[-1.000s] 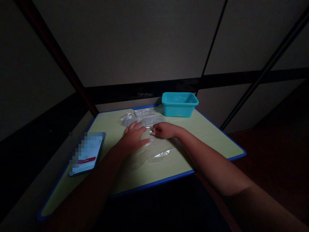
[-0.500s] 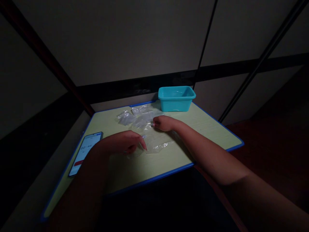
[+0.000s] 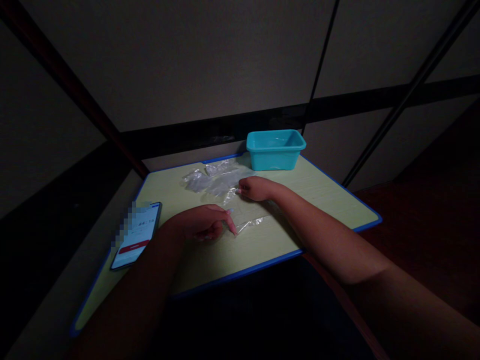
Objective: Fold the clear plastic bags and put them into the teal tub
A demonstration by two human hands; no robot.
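Clear plastic bags lie on the pale yellow table. The nearest clear bag [image 3: 252, 224] is spread flat between my hands, its lower edge catching the light. My left hand [image 3: 210, 222] touches this bag with its index finger stretched down, the other fingers curled and nothing seen in them. Above and to the right, my right hand [image 3: 253, 189] has its fingers closed on a crinkled part of the clear plastic. Behind my hands lie more crumpled clear bags [image 3: 195, 180], overlapping so that their borders are hard to tell.
A turquoise basket [image 3: 276, 159] stands at the table's back edge. At the left a phone [image 3: 140, 235] with a lit screen lies partly behind my left forearm. The table [image 3: 318, 205] has a blue rim, and a panelled wall rises behind it.
My left hand has slid slightly to the right over the near bag. My right hand keeps its hold on the plastic. The view has shifted slightly.
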